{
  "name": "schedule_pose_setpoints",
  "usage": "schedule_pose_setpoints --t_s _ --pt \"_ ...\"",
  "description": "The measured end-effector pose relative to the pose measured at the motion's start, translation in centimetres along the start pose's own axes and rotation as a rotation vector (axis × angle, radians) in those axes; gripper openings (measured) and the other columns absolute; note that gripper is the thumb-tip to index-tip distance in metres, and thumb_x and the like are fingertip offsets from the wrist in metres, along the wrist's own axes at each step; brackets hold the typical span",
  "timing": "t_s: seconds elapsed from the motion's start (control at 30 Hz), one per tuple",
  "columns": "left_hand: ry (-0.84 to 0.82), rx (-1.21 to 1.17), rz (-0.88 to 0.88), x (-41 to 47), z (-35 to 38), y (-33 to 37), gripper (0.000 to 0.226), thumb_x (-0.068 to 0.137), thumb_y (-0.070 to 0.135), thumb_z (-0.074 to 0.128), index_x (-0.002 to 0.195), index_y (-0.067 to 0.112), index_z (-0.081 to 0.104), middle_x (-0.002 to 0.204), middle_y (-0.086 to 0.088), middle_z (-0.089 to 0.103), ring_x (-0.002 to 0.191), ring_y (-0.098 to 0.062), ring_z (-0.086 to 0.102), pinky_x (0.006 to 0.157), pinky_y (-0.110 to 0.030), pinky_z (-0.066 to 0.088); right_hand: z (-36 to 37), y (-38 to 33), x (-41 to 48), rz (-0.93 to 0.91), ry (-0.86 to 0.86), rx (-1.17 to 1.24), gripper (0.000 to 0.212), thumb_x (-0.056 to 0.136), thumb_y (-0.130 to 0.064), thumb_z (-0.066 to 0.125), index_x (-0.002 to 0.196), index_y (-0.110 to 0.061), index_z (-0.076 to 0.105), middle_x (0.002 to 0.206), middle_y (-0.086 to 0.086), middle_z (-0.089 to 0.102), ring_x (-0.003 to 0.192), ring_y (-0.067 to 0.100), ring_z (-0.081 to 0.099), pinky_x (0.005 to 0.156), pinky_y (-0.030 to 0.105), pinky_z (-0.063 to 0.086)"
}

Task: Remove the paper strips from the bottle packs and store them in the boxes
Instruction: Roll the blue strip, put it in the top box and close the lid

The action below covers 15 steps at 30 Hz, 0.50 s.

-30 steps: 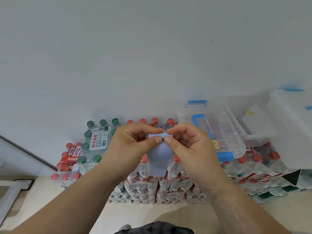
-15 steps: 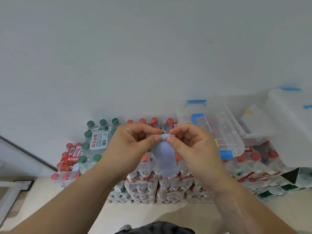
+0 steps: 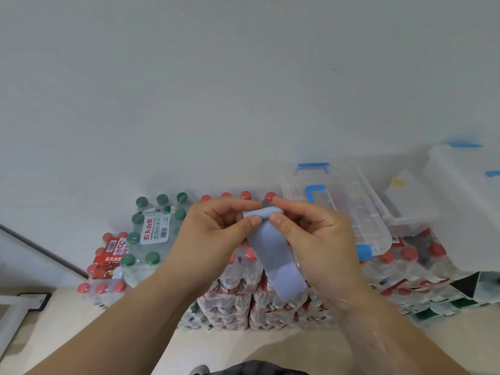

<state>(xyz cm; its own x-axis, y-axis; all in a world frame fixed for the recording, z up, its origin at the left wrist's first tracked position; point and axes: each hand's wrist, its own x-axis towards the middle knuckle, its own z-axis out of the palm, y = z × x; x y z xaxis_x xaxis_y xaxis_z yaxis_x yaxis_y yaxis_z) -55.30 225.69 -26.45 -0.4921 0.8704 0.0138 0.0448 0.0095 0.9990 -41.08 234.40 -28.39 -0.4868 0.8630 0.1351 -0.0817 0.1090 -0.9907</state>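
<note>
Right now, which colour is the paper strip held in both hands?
Pale blue: the paper strip shows plainly in the head view.

The place looked like a storage corner or stockroom, not a lived-in room. Shrink-wrapped packs of red-capped bottles (image 3: 238,301) stood stacked in layers on a pale floor (image 3: 70,315), pushed up against a bare white wall (image 3: 243,90). At the far left, a pack of green-capped bottles (image 3: 151,234) with a printed label and barcode stood among them. To the right, a clear plastic box (image 3: 351,212) with blue latches rested on the packs, with a larger frosted box (image 3: 465,207) just beside it.
</note>
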Motion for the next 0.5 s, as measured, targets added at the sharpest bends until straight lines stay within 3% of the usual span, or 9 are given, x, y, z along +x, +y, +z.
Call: schedule_pose_setpoints --t_s 0.07,0.13,0.23,0.3,0.4,0.5 --pt "0.009 -0.008 0.022 0.2 0.2 0.3 0.028 0.086 0.001 0.070 0.088 0.027 0.082 0.096 -0.024 0.073 0.093 -0.032 0.072 0.079 -0.037 0.062 0.3 0.1 -0.1 -0.013 0.026 0.006 0.026 0.088 -0.015 0.075 0.109 -0.030 0.077 0.107 -0.013 0.079 0.106 0.007 0.073 0.092 0.030 0.058" --pt "0.012 -0.012 0.021 0.4 0.3 0.6 0.032 0.085 0.001 0.071 0.085 0.031 0.082 0.100 -0.024 0.072 0.098 -0.039 0.069 0.087 -0.051 0.059 0.5 0.3 -0.3 -0.035 0.038 0.011 0.026 0.087 -0.021 0.073 0.110 -0.033 0.075 0.110 -0.015 0.078 0.109 0.006 0.071 0.094 0.030 0.057" --pt "0.024 -0.021 0.028 0.5 0.5 0.8 0.033 0.084 0.001 0.071 0.082 0.032 0.081 0.101 -0.030 0.068 0.099 -0.049 0.064 0.089 -0.061 0.053 0.7 0.3 -0.6 -0.056 0.063 0.029 0.027 0.083 -0.032 0.069 0.109 -0.036 0.074 0.109 -0.016 0.078 0.107 0.005 0.072 0.088 0.024 0.058" --pt "0.032 -0.024 0.041 0.5 0.7 0.6 0.031 0.083 0.003 0.072 0.082 0.033 0.081 0.097 -0.029 0.069 0.090 -0.044 0.068 0.081 -0.055 0.059 0.7 0.1 -0.6 -0.061 0.080 0.067 0.024 0.083 -0.031 0.068 0.106 -0.033 0.075 0.106 -0.013 0.079 0.104 0.007 0.073 0.085 0.024 0.059" --pt "0.014 -0.081 0.033 0.8 1.1 0.2 0.031 0.083 0.000 0.070 0.083 0.028 0.080 0.094 -0.018 0.075 0.083 -0.022 0.073 0.068 -0.028 0.056 0.7 -0.2 -0.3 -0.029 0.127 0.116 0.022 0.086 -0.024 0.071 0.107 -0.032 0.071 0.094 -0.005 0.080 0.100 0.011 0.075 0.087 0.030 0.060" --pt "0.009 -0.138 0.007 0.9 1.5 -0.2 0.026 0.086 -0.004 0.067 0.087 0.020 0.079 0.096 -0.015 0.077 0.089 -0.025 0.073 0.072 -0.033 0.059 0.5 -0.2 0.0 -0.036 0.233 0.057 0.011 0.086 -0.016 0.078 0.090 -0.026 0.073 0.081 -0.002 0.078 0.083 0.011 0.075 0.077 0.029 0.057"
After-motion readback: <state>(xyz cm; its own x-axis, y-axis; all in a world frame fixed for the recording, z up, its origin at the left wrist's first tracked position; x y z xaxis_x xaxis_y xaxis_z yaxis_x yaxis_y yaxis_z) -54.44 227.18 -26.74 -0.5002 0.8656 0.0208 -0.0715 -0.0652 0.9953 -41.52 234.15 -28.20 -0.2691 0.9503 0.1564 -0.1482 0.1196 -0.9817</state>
